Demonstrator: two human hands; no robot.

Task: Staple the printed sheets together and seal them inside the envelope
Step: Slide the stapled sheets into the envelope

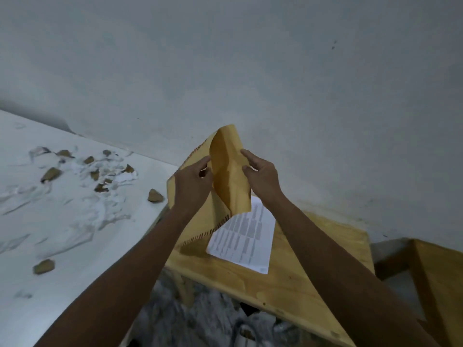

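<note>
Left hand [191, 182] and right hand [263, 175] pinch the brown envelope [229, 176] with curled fingers, holding it aloft. Printed sheets [244, 240] lie on the wooden table [288, 284], at 5 o'clock from the envelope.

envelope [225, 181] above table [300, 279], sheets [245, 241] on table
</note>
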